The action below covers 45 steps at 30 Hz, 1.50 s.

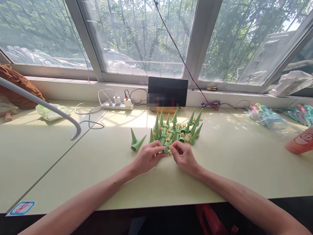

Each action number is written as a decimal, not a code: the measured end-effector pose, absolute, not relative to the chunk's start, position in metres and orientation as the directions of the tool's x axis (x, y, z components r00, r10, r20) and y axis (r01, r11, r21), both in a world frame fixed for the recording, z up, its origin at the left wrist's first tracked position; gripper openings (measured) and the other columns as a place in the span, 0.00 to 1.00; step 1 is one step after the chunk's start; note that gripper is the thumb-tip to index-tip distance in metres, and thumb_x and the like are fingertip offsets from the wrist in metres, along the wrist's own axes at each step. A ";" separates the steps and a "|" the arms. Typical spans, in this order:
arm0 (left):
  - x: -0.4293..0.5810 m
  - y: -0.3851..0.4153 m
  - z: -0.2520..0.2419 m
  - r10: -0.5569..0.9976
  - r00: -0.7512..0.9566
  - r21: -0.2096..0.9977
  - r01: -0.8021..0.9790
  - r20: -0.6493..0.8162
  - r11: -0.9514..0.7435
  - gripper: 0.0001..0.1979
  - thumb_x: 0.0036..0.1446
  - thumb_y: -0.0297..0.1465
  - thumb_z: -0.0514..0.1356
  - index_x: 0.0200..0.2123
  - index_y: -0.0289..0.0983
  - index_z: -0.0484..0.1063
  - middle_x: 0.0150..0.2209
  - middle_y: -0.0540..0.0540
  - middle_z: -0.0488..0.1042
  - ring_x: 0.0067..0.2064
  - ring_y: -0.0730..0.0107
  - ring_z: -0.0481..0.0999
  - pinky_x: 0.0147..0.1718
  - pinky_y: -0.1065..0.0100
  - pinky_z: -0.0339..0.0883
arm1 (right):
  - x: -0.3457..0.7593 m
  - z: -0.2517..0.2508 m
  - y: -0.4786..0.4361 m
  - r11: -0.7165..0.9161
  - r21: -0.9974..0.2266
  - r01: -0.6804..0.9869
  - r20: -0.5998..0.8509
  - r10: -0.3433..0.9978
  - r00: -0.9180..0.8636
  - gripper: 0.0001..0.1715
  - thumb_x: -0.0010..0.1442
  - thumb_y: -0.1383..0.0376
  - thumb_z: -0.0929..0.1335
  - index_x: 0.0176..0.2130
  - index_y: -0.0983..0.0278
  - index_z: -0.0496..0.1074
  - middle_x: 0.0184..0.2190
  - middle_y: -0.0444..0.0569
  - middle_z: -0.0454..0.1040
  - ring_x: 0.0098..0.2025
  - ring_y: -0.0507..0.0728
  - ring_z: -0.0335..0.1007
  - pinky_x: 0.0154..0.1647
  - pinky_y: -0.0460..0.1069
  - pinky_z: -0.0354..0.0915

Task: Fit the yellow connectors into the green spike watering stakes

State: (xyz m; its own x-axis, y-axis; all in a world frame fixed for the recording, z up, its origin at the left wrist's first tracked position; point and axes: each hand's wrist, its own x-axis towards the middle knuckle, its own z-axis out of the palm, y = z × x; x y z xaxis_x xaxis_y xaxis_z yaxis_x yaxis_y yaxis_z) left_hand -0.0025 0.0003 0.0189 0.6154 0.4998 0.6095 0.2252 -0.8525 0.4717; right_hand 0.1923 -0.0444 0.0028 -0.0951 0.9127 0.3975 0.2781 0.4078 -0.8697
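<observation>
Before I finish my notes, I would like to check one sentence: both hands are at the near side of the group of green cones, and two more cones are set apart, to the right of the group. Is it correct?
Not quite: the two separate cones are to the left of the group of green cones, as the head view shows. The rest is right.

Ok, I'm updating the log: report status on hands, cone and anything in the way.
Left hand: grip on a green cone. Right hand: fingers curled beside it, anything held unclear. Possibly in the way: other cones crowded just beyond.
</observation>
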 end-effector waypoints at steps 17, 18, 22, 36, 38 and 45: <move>-0.001 -0.002 0.032 0.697 0.713 0.995 0.098 -0.077 0.010 0.25 0.58 0.47 0.63 0.19 0.34 0.64 0.14 0.53 0.63 0.16 0.81 0.58 0.16 0.74 0.49 | 0.194 0.005 -0.047 0.460 -0.831 0.312 0.439 0.888 -0.139 0.16 0.68 0.56 0.64 0.30 0.62 0.65 0.17 0.39 0.60 0.19 0.49 0.54 0.19 0.45 0.52; -0.001 -0.001 0.031 0.681 0.726 0.995 0.081 -0.095 0.053 0.26 0.58 0.47 0.63 0.18 0.34 0.63 0.14 0.53 0.62 0.16 0.81 0.57 0.16 0.74 0.48 | 0.194 0.005 -0.047 0.466 -0.827 0.314 0.446 0.884 -0.139 0.16 0.68 0.56 0.64 0.30 0.62 0.65 0.17 0.39 0.60 0.19 0.49 0.54 0.19 0.45 0.52; -0.002 0.001 0.028 0.651 0.747 0.989 0.061 -0.133 0.132 0.27 0.56 0.47 0.64 0.18 0.35 0.61 0.14 0.54 0.60 0.16 0.82 0.55 0.16 0.74 0.46 | 0.194 0.005 -0.048 0.505 -0.797 0.330 0.485 0.862 -0.147 0.15 0.68 0.58 0.63 0.31 0.62 0.65 0.19 0.40 0.61 0.20 0.49 0.55 0.21 0.45 0.53; 0.001 -0.009 0.034 0.722 0.617 0.858 0.143 0.312 -0.493 0.23 0.62 0.38 0.61 0.18 0.34 0.62 0.21 0.52 0.61 0.21 0.79 0.62 0.19 0.73 0.55 | 0.193 0.007 -0.047 0.497 -0.799 0.339 0.478 0.867 -0.143 0.14 0.67 0.61 0.64 0.30 0.62 0.64 0.21 0.40 0.59 0.22 0.49 0.52 0.22 0.46 0.50; 0.001 -0.008 0.030 0.651 0.588 0.705 0.183 0.480 -0.685 0.22 0.62 0.35 0.61 0.18 0.35 0.61 0.21 0.52 0.60 0.23 0.78 0.60 0.21 0.72 0.55 | 0.193 0.008 -0.047 0.475 -0.817 0.326 0.452 0.880 -0.149 0.14 0.68 0.61 0.64 0.30 0.63 0.64 0.21 0.39 0.59 0.22 0.49 0.52 0.22 0.46 0.50; -0.004 -0.004 0.023 0.231 0.663 0.113 0.216 0.712 -0.970 0.03 0.67 0.27 0.56 0.39 0.35 0.70 0.26 0.51 0.65 0.23 0.76 0.61 0.22 0.70 0.55 | 0.194 0.007 -0.045 0.398 -0.872 0.285 0.365 0.916 -0.165 0.15 0.68 0.59 0.63 0.31 0.63 0.65 0.19 0.38 0.56 0.20 0.49 0.51 0.21 0.46 0.48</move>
State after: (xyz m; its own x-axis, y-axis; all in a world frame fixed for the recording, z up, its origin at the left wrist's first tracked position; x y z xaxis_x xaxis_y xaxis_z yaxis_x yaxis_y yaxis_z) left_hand -0.0039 -0.0037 0.0228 0.6633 0.2307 0.7119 0.2164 -0.9698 0.1126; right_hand 0.1939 -0.0451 0.0068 -0.1650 0.9163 0.3649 0.2851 0.3985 -0.8717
